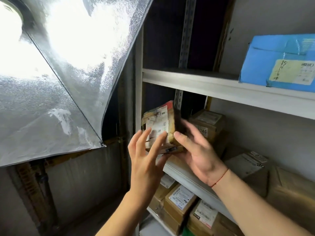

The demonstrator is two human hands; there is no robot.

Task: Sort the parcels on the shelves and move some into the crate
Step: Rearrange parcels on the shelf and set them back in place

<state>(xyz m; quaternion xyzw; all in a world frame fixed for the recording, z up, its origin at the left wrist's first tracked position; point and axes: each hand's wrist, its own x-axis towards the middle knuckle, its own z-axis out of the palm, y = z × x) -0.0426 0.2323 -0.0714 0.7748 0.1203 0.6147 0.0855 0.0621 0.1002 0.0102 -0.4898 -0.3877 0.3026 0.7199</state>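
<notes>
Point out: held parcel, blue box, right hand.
held parcel (pixel 160 123), head view, on its labelled front face.
blue box (pixel 265 53), head view, on its bare blue front, upper shelf.
right hand (pixel 196 150), head view, on the palm.

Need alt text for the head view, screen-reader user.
Two hands hold a worn, label-covered parcel at the left end of a middle shelf: the right hand grips its right edge and the left hand rests straight fingers on its front. A blue box sits on the shelf above.
</notes>
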